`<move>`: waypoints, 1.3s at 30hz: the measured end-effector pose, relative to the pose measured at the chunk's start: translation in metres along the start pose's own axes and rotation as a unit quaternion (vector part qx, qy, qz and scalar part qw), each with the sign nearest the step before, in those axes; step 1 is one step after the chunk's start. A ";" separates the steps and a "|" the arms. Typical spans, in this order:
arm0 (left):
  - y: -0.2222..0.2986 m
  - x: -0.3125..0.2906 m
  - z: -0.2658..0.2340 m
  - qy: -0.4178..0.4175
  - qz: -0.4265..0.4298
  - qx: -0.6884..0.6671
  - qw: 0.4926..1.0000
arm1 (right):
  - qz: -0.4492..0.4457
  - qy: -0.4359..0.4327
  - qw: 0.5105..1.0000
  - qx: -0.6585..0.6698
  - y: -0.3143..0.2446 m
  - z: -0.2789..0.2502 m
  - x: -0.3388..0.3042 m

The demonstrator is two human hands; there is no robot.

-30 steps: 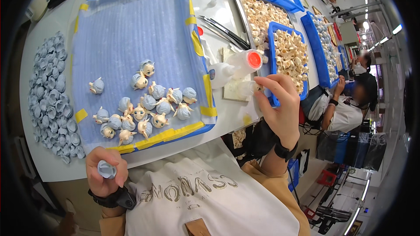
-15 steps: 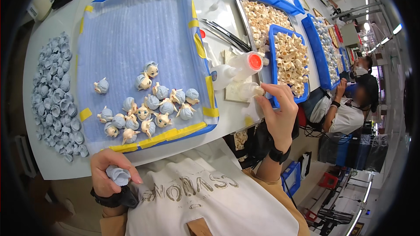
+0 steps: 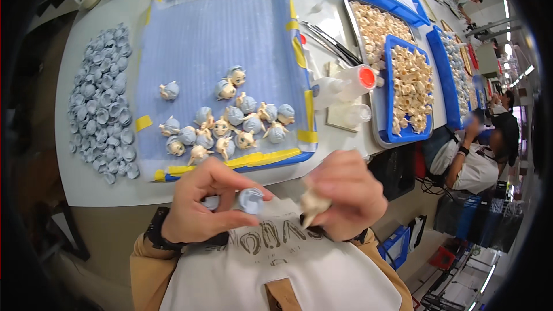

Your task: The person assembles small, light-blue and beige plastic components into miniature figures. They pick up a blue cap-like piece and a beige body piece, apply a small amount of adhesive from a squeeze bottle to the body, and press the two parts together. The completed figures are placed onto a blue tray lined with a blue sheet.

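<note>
In front of my chest, my left hand [image 3: 199, 204] pinches a grey-blue doll hair shell [image 3: 250, 201] between thumb and forefinger. A second shell [image 3: 211, 202] is tucked behind it in the same hand. Across from it, my right hand [image 3: 350, 196], smeared by motion, grips a cream doll head piece [image 3: 313, 205] with a pointed part hanging down. A gap separates the two pieces. Beyond the hands, finished-looking doll heads [image 3: 220, 127] with grey-blue hair lie on a cloth-lined blue tray [image 3: 207, 40] edged with yellow tape.
Loose hair shells [image 3: 101, 103] are heaped on the table's left. Right of the tray stand a red-capped bottle [image 3: 352, 80] and a small clear jar [image 3: 358, 114], with tweezers [image 3: 331, 43] behind. Cream parts fill a blue bin [image 3: 410, 89]. A co-worker [image 3: 481, 158] sits far right.
My right hand has come from beside the small jar to my chest, now with a cream head piece in it. My left hand has risen rightward, one shell now at its fingertips.
</note>
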State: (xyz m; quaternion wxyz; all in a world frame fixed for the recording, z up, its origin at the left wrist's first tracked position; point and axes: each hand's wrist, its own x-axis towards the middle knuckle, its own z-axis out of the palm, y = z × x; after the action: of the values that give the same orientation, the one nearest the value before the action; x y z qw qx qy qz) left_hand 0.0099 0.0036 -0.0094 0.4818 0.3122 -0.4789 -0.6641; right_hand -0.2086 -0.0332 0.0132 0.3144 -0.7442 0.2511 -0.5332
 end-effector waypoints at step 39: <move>0.029 -0.025 -0.030 0.242 0.094 -0.222 0.940 | 0.066 -0.135 0.966 -0.210 0.025 0.008 0.021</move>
State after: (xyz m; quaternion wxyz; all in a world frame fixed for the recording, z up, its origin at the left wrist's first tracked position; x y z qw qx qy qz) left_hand 0.0543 0.0145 0.0059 0.7004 0.3025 -0.2153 -0.6095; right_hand -0.1956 -0.0635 0.0060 0.2161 -0.8403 0.3613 -0.3416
